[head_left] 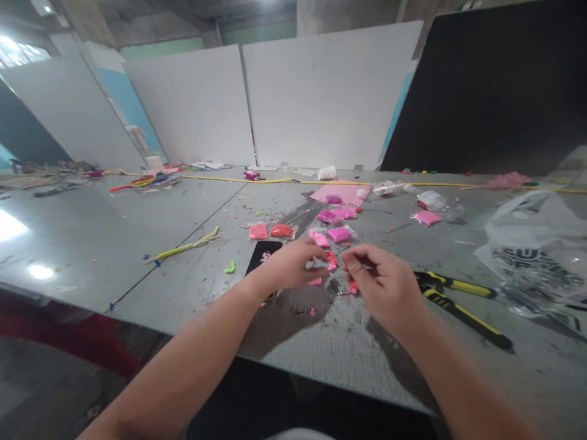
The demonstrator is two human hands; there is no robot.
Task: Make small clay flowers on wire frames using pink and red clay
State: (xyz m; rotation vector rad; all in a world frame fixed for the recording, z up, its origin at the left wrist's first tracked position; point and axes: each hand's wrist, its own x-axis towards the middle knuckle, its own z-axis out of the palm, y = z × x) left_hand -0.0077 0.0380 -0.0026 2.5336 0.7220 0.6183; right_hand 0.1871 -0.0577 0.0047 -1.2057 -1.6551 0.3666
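Note:
My left hand hovers over the grey table with its fingers curled. Just at its fingertips is a red-pink clay piece; whether they grip it is unclear. Facing it, my right hand has thumb and forefinger pinched together, and anything between them is too small to make out. A small pink-red lump lies by the right fingers, next to a dark thin wire-like thing. One pink scrap rests nearer the table edge. A black phone lies partly behind my left wrist.
Packets of pink and red clay lie beyond my hands. Yellow-black pliers and a white plastic bag are on the right. Farther back are clear bottles and a pink sheet. A yellow-green twisted strand lies left.

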